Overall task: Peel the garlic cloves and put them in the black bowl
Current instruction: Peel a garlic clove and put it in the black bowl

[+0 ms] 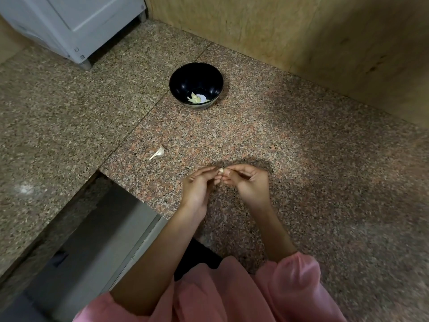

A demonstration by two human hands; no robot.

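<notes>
A small pale garlic clove is pinched between the fingertips of both hands, just above the granite counter. My left hand holds it from the left and my right hand pinches it from the right; most of the clove is hidden by fingers. The black bowl stands farther back on the counter with a few peeled cloves lying in its bottom. A white piece of garlic with a thin stalk lies on the counter to the left of my hands.
The speckled granite counter runs to a tan wall at the back and right. A white appliance stands at the back left. The counter drops to a lower grey ledge at the front left.
</notes>
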